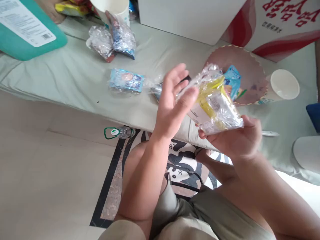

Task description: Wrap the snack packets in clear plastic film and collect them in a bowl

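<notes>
My right hand [235, 138] grips the lower end of a yellow and white packet in clear plastic wrap [212, 106], held tilted above the table edge. My left hand [172, 100] is beside it with its fingers apart. Its thumb overlaps the wrap's left side, and I cannot tell whether they touch. Behind the packet, a round pinkish tray with a scalloped rim [232, 51] holds a small blue packet [233, 80]. Left of my left hand lies a light-blue packet in clear wrap [127, 80]. Something dark and shiny is partly hidden behind that hand.
A white paper cup [285, 85] stands right of the tray. At the back are a red and white box [250, 30], a white box [180, 20], crumpled wrapped packets [123, 38] and a teal container [32, 30]. A bottle with a green handle [125, 132] is below the table edge.
</notes>
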`<move>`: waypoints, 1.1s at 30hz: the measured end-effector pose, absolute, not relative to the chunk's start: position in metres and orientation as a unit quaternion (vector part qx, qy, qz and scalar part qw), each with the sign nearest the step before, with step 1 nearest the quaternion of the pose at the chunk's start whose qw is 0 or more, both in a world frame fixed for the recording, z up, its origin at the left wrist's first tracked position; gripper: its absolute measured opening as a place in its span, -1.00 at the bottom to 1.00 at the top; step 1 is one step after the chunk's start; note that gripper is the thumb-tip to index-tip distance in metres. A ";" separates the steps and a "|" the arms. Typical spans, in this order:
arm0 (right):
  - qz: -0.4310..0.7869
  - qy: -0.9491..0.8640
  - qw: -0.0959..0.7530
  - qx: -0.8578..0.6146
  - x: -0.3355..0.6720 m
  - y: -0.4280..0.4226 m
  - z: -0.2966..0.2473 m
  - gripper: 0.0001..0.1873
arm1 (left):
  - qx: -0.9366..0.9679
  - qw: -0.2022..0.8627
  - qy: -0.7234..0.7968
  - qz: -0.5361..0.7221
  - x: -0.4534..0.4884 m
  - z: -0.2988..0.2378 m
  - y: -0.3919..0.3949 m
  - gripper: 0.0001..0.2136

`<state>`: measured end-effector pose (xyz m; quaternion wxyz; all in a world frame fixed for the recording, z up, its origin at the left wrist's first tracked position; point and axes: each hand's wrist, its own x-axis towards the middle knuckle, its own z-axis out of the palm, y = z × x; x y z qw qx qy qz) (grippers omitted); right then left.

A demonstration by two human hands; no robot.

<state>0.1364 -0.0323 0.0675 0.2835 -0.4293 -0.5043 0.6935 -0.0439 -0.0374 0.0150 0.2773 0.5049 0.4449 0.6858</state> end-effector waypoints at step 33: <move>0.797 -0.353 0.296 -0.391 0.230 -0.051 0.008 -0.18 | 0.613 0.325 0.460 0.554 0.058 -0.020 -0.042 -0.66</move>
